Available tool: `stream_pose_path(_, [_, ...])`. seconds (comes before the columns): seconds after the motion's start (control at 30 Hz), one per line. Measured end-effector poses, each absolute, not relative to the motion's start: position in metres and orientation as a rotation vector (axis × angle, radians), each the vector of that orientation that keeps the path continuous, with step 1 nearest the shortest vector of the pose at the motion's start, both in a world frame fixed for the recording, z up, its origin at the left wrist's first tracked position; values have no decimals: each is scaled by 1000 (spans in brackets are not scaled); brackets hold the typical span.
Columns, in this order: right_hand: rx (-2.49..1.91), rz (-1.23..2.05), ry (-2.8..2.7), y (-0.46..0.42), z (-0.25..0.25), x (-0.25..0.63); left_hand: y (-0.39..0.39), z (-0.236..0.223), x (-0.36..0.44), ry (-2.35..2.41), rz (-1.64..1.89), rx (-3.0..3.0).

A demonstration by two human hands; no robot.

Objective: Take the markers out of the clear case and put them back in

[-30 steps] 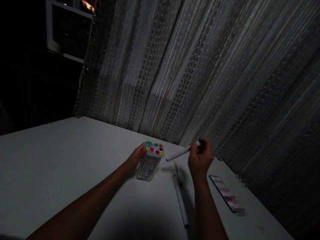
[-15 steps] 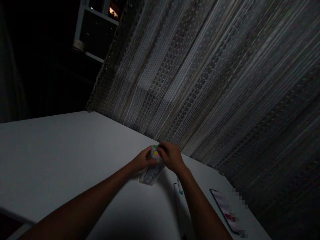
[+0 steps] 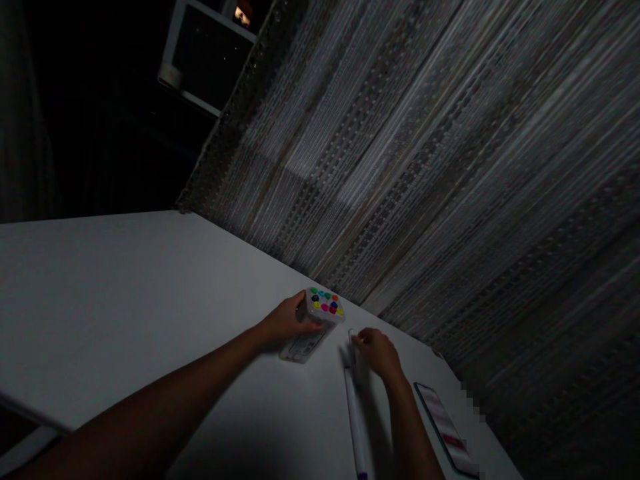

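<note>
My left hand [image 3: 287, 321] is wrapped round a clear plastic case [image 3: 306, 345] of markers, which stands tilted on the white table. Several coloured marker ends [image 3: 327, 301], green, yellow, pink, orange and blue among them, show at its top. To the right of the case, my right hand [image 3: 376, 348] pinches a slim white marker [image 3: 353, 341] by its upper part, its lower end pointing down toward the tabletop. Close by lies another white marker [image 3: 355, 427] with a purple end, nearer to me.
A phone [image 3: 445, 430] with a lit screen lies on the table [image 3: 150, 287] at the right. Behind the table's far edge hangs a striped string curtain [image 3: 400, 147]. A window frame [image 3: 210, 60] shows in the dark upper left.
My right hand has left the top of the case, moved right and toward me, and taken hold of a white marker. My left hand still holds the case, whose marker ends are now uncovered.
</note>
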State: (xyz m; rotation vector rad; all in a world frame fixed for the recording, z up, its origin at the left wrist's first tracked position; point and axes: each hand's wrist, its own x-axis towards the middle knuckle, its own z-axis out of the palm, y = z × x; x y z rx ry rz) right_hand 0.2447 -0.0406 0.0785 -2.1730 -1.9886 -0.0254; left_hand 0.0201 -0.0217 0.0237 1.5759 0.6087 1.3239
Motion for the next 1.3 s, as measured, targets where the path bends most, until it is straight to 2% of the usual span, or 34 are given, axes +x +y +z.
stream_pose_path(0.1, [-2403,-42,-1968,-44,50,258,-24,23,20,582,1329,1531])
stream_pose_path(0.27, [-2454,-98,-1884,-40,20,262,-25,22,20,551,1297,1476])
stream_pose_path(0.33, [-2357,-75,-1849,-38,15,266,-25,22,21,547,1292,1465])
stream_pose_path(0.43, [-1956,62,-1686,-37,17,269,-25,22,21,540,1296,1454])
stream_pose_path(0.57, [-1430,404,-1418,-46,39,259,-26,23,22,524,1289,1446])
stream_pose_path(0.7, [-1200,555,-1339,-61,82,241,-28,25,22,501,1277,1423])
stream_pose_path(0.97, [-1277,317,-1738,-78,160,218,-27,24,23,511,1284,1442])
stream_pose_path(1.3, [-1108,667,-1723,-53,184,195,-26,22,25,471,1275,1412])
